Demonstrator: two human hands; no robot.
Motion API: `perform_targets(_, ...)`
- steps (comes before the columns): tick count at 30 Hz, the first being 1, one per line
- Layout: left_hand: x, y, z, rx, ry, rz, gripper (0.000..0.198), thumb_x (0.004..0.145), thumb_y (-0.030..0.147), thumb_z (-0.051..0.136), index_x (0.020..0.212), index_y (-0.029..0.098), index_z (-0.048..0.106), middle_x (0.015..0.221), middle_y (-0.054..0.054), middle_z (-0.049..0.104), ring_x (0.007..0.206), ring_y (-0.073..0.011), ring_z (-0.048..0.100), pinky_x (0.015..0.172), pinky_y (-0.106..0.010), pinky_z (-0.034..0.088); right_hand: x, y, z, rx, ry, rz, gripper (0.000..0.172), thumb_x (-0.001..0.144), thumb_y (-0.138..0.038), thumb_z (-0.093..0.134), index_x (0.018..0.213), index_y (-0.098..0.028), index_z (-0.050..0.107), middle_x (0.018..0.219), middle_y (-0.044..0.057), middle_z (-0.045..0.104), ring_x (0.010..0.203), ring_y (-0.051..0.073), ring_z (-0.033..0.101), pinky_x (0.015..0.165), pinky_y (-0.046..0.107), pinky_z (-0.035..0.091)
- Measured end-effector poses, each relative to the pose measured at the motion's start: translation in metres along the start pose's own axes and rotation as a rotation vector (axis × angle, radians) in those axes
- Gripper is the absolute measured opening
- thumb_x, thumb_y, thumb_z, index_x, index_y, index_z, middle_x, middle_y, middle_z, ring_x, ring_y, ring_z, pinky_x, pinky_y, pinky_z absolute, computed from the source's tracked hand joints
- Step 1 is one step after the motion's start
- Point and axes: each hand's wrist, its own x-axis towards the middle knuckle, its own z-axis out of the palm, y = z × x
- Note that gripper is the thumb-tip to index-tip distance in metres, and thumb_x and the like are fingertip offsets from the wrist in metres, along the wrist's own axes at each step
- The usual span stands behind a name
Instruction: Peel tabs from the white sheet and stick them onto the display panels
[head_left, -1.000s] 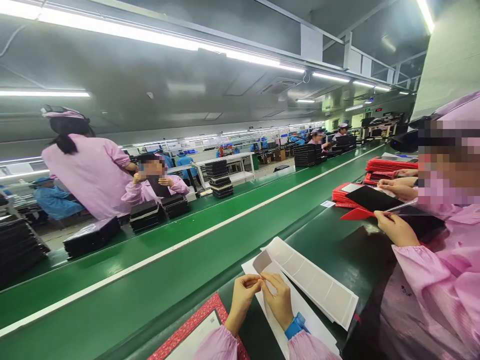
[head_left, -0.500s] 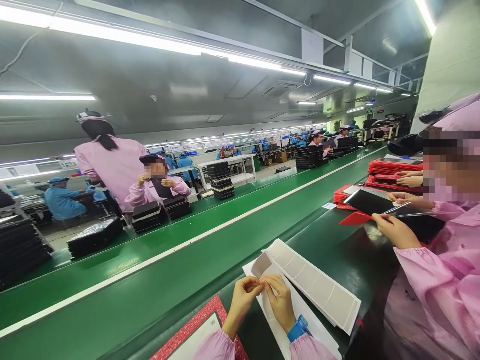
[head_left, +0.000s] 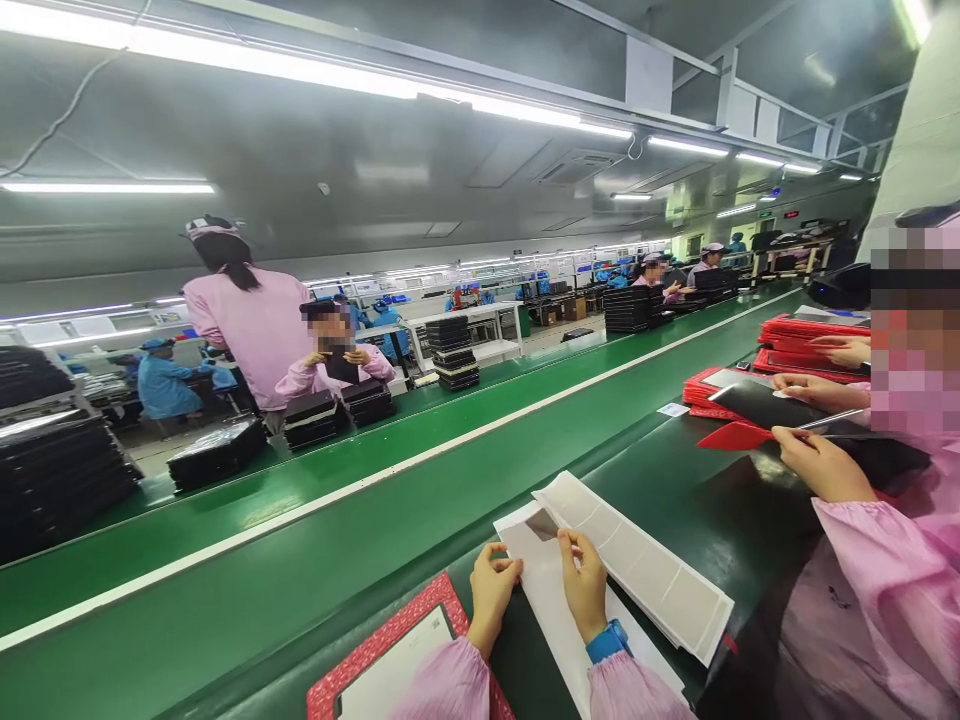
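My right hand (head_left: 583,580), with a blue band at the wrist, pinches the edge of a small grey translucent sticker (head_left: 541,524). The sticker is over the top end of a white backing sheet (head_left: 551,620). My left hand (head_left: 493,595) is beside that sheet's left edge, its fingers loosely curled with a gap to the thumb; I see nothing in it. Right of my right hand lies a stack of sticker sheets (head_left: 652,570) marked off in pale rectangles. Below my left hand is a white-faced flat panel (head_left: 394,665) on a red patterned foam sheet (head_left: 324,695), partly hidden by my sleeve.
A green conveyor belt (head_left: 450,470) with a white divider line runs diagonally beyond my hands. At right, a co-worker's hand (head_left: 821,462) holds a red sheet (head_left: 735,437) beside red stacks (head_left: 810,340). Black stacks (head_left: 307,420) stand along the far side, where other people work.
My hands have come apart: the left moved away from the sticker, while the right still pinches it. The view has shifted slightly, and the sticker now lies flatter.
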Motion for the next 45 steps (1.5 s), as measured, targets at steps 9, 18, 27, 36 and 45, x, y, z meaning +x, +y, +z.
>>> perform_targets(9,-0.003,0.011,0.006,0.235,0.145,-0.082,0.024,0.06,0.01,0.064,0.082,0.015,0.057,0.053,0.0,0.064,0.06,-0.019,0.064,0.063,-0.029,0.048,0.046,-0.031,-0.077,0.075,0.255,0.09,0.044,0.076,-0.053,0.049,0.087,-0.012,0.059,0.082,0.006,0.062,0.079,0.018,0.057,0.071,0.029,0.045)
perform_targets(18,-0.106,0.095,-0.018,0.219,0.012,0.129,0.031,0.078,0.046,0.049,0.075,0.018,0.059,0.079,-0.004,0.064,0.069,-0.0168,0.061,0.068,-0.027,0.046,-0.035,-0.114,-0.118,-0.114,0.06,-0.262,0.017,0.082,-0.032,0.051,0.085,-0.018,0.059,0.084,0.004,0.06,0.081,0.017,0.056,0.075,0.031,0.044)
perform_targets(27,-0.23,0.089,-0.075,-0.065,0.047,0.106,0.025,0.071,0.035,0.064,0.062,0.017,0.048,0.058,0.004,0.051,0.055,-0.0103,0.052,0.053,-0.019,0.044,-0.15,-0.125,-0.073,-0.179,-0.523,-0.855,0.026,0.08,-0.008,0.051,0.102,-0.019,0.056,0.09,0.004,0.064,0.089,0.019,0.056,0.081,0.037,0.044)
perform_targets(36,-0.243,0.039,-0.106,-0.207,0.233,0.022,0.031,0.066,0.029,0.069,0.062,0.019,0.04,0.057,0.007,0.044,0.054,-0.0079,0.048,0.053,-0.017,0.042,-0.165,-0.114,-0.07,-0.327,-0.747,-0.84,0.046,0.074,-0.038,0.062,0.118,-0.031,0.05,0.113,0.003,0.059,0.108,0.028,0.049,0.093,0.052,0.033)
perform_targets(45,-0.257,0.034,-0.108,-0.359,0.097,0.008,0.032,0.07,0.027,0.068,0.065,0.02,0.037,0.057,0.008,0.042,0.051,-0.0064,0.042,0.051,-0.018,0.037,-0.16,-0.103,-0.056,-0.091,-0.735,0.043,0.022,0.078,-0.04,0.054,0.085,-0.02,0.06,0.086,0.003,0.062,0.079,0.017,0.059,0.071,0.027,0.048)
